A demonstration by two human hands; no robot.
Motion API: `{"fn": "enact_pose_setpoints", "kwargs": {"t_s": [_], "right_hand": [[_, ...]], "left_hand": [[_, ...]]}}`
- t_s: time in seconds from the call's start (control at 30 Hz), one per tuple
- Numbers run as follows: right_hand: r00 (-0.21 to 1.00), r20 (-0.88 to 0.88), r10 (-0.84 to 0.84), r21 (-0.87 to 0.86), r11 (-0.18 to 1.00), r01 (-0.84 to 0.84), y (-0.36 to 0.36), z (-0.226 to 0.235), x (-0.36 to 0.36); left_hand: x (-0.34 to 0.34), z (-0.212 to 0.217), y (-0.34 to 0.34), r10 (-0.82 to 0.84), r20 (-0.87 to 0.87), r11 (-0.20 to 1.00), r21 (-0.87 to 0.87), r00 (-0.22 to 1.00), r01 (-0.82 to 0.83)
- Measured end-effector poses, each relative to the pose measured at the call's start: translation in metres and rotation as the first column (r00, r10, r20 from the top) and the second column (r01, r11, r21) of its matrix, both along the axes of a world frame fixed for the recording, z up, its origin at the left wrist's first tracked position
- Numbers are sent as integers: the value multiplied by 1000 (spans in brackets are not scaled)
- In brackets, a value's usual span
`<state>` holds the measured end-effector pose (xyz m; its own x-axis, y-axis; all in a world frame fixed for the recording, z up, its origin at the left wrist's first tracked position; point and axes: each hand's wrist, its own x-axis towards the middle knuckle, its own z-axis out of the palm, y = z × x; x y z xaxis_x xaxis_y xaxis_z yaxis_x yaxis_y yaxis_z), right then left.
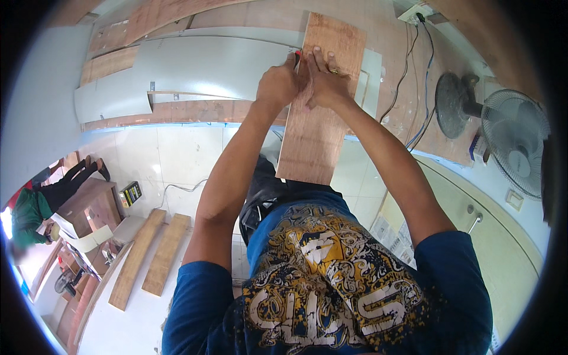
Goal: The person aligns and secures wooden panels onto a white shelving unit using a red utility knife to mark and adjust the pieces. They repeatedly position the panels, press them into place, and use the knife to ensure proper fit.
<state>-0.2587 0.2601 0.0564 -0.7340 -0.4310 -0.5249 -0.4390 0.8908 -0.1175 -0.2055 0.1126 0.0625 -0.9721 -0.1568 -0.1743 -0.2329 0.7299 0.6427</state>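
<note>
Both our arms reach up to a wood board (316, 127) on the table (195, 68). L hand (279, 83) fingers pinch a red pencil (297, 57) w/ tip at board's edge; R hand (327, 83) fingers spread flat on it.

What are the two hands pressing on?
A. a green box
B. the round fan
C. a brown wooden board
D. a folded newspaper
C: both the left hand and the right hand rest together on the brown wooden board, while the fan stands off to the right, untouched.
</note>
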Motion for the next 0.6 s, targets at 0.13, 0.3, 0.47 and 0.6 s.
{"fn": "enact_pose_setpoints", "kwargs": {"t_s": [0.13, 0.3, 0.47, 0.6], "right_hand": [[1000, 27, -4, -14, 1000, 4, -2, 7, -3], [1000, -9, 5, 27, 1000, -5, -3, 3, -4], [999, 31, -22, 32, 999, 21, -4, 4, -2], [1000, -3, -4, 21, 1000, 4, -4, -6, -4]], "left_hand": [[2, -10, 0, 60, -129, 990, 134, 990, -43], [-12, 2, 8, 3, 49, 1000, -19, 999, -2], [-10, -6, 7, 19, 95, 1000, 5, 995, -19], [18, 6, 9, -35, 55, 999, -21, 998, 36]]}}
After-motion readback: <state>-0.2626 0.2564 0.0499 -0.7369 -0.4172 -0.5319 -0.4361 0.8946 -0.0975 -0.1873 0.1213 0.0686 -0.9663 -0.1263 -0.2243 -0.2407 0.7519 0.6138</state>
